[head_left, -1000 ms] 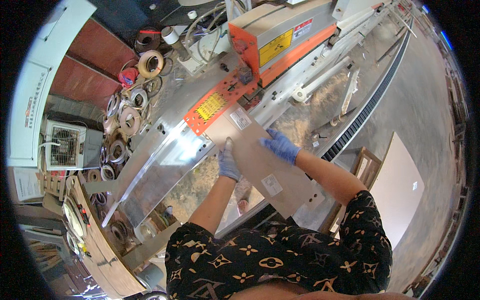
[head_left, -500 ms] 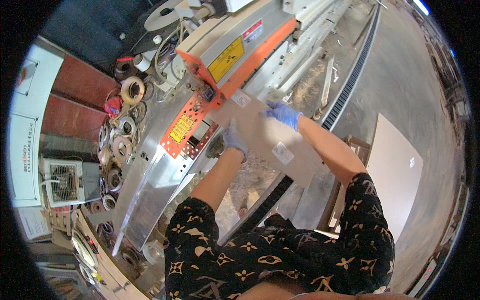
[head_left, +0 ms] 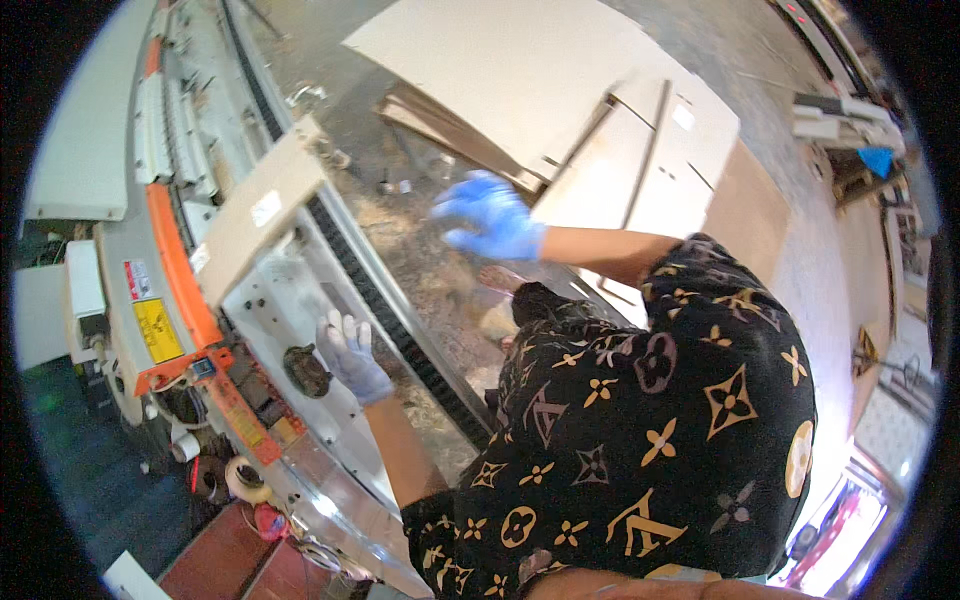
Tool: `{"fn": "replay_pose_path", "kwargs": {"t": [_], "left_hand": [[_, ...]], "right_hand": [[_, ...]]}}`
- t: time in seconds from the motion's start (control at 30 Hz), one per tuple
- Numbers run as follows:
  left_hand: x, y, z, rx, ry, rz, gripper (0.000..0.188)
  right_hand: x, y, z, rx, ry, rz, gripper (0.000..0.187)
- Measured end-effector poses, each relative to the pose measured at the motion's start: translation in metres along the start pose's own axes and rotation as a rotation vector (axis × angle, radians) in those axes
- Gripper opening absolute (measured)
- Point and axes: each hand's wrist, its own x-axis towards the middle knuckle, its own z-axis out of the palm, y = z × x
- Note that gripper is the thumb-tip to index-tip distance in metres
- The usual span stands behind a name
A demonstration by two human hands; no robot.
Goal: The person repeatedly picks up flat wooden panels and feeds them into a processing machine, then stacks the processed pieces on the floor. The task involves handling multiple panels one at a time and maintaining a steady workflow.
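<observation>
The patterned black shirt was cut off by the lower picture edge and hid part of the floor. The left hand, gloved, was empty, its fingers extended and slightly apart beside a dark round part of the machine. Contact between hand and machine could not be determined. The right hand, in a blue glove, was above the floor; its fingers were separated and loosely bent around nothing visible. Motion blur obscured the fingertips.

The tan board lay across the machine bed, clear of both hands, and crossed the black belt. It carried 2 white labels. The machine bore 1 yellow label and 1 red-and-white label; their print was illegible. Farther off, pale boards lay near the floor, partly overlapping, with 1 white label, also unreadable.
</observation>
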Motion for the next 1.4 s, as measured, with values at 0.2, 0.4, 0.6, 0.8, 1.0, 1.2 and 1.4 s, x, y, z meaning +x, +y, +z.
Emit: {"fn": "replay_pose_path", "kwargs": {"t": [0.2,0.4,0.6,0.8,1.0,1.2,1.4], "left_hand": [[-0.122,-0.031,0.044,0.326,-0.358,0.149,0.029],[-0.159,-0.132,0.065,0.264,-0.612,-0.357,0.043],[-0.159,-0.222,0.092,0.564,-0.615,-0.487,0.058],[-0.148,-0.272,0.118,0.618,-0.625,0.015,0.057],[-0.143,-0.253,0.142,0.121,-0.225,-0.532,0.042],[-0.191,-0.171,0.154,0.175,-0.4,-0.326,0.029],[-0.224,-0.1,0.08,0.48,-0.305,0.114,0.025]], "right_hand": [[-0.243,0.063,-0.127,-0.363,0.533,1.154,0.039],[-0.31,0.11,-0.137,0.175,0.518,1.439,0.054],[-0.271,0.095,-0.111,0.093,0.331,1.35,0.073],[-0.258,0.052,-0.091,0.136,0.172,1.225,0.077],[-0.26,0.044,-0.089,0.278,-0.088,1.074,0.068],[-0.23,0.097,-0.134,1.425,0.34,1.28,0.073],[-0.18,0.067,-0.133,1.817,0.41,1.129,0.051]]}}
